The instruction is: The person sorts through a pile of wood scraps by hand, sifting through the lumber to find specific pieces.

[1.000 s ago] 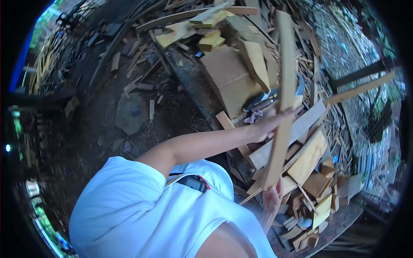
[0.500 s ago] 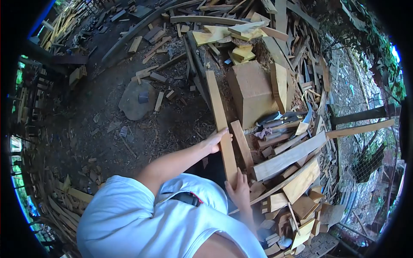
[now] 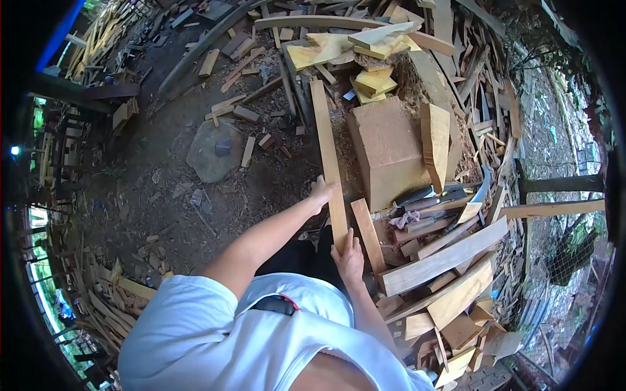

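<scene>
A long, narrow wooden plank [image 3: 326, 140] runs away from my body, its far end beside a large brown wooden block [image 3: 385, 143]. My left hand [image 3: 321, 195] holds the plank from its left side, around mid-length; most of the fingers are hidden. Close to the near end, my right hand [image 3: 350, 259] is closed on the plank's right edge, fingers over the top. A shorter wooden strip [image 3: 368, 234] lies just right of my right hand. Beyond it is a pale grey board [image 3: 443, 259].
Tools, among them a curved blade [image 3: 483, 186], lie with a crumpled purple cloth [image 3: 405, 219] right of the block. Yellow wood offcuts [image 3: 375, 79] are stacked behind it. A round stump [image 3: 212, 163] stands on the littered ground at left. Scrap wood is heaped at right.
The plank's near end and my right hand have moved up and away from my body. My left hand now grips from the left edge, its fingers no longer showing across the plank.
</scene>
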`<state>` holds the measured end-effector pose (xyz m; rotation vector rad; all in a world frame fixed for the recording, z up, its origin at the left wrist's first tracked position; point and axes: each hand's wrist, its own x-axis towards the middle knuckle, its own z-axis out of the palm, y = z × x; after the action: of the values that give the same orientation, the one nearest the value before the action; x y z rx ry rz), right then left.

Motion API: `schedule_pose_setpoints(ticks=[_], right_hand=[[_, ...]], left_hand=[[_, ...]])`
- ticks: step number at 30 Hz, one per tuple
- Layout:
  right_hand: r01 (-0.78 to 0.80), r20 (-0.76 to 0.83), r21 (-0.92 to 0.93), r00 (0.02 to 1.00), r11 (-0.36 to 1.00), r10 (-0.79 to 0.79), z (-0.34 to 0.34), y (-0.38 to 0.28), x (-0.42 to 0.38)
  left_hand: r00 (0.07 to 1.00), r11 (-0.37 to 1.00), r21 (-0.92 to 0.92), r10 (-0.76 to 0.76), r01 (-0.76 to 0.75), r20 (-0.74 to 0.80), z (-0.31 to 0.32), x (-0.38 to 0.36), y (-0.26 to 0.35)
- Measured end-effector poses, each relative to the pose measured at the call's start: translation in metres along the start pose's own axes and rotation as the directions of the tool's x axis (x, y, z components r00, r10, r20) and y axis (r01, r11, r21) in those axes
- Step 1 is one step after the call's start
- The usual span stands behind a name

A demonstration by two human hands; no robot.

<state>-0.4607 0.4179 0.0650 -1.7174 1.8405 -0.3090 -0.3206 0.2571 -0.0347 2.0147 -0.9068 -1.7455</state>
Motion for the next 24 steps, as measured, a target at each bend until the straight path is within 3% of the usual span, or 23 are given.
schedule_pose_setpoints(ticks=[3,4,7,10,12,13,15,17,19,24], right_hand=[[-0.033,0.038,-0.049,0.999,0.998,0.035,0.014,0.019,0.002],[-0.076,0.072,-0.060,0.994,0.995,0.080,0.010,0.018,0.004],[-0.001,0.072,-0.255,0.997,0.967,0.020,0.011,0.032,0.011],[0.082,0.092,-0.251,0.994,0.964,-0.061,-0.002,0.035,0.011],[0.170,0.067,-0.198,0.985,0.966,-0.159,-0.029,0.035,0.010],[0.103,-0.009,-0.198,0.994,0.975,-0.107,-0.026,0.042,0.007],[0.003,-0.113,-0.298,0.993,0.954,-0.038,-0.023,0.059,0.006],[-0.002,-0.060,-0.336,0.998,0.942,-0.019,-0.011,0.077,0.007],[-0.143,0.115,-0.319,0.975,0.937,0.188,-0.003,0.084,0.013],[0.022,-0.088,-0.174,0.995,0.984,-0.038,-0.022,0.055,0.013]], left_hand=[[0.981,0.982,0.063,-0.182,0.178,0.066,0.004,-0.046,0.018],[0.950,0.966,-0.035,-0.247,0.258,0.191,0.006,-0.060,0.023],[0.963,0.976,-0.068,-0.190,0.206,0.193,0.029,-0.065,0.001],[0.997,0.995,0.092,0.036,-0.030,-0.063,0.042,-0.043,-0.036],[0.995,1.000,0.012,-0.011,0.013,-0.100,0.044,-0.044,-0.031],[0.992,0.997,-0.059,-0.047,0.041,-0.121,0.042,-0.048,-0.020],[0.996,0.995,-0.078,-0.064,0.060,-0.060,0.034,-0.046,-0.005],[0.998,0.998,0.012,-0.060,0.060,-0.022,0.031,-0.044,-0.005],[0.998,0.999,0.008,-0.054,0.054,-0.026,0.029,-0.049,-0.007],[0.999,0.988,-0.157,0.007,0.001,0.051,0.017,-0.066,-0.022]])
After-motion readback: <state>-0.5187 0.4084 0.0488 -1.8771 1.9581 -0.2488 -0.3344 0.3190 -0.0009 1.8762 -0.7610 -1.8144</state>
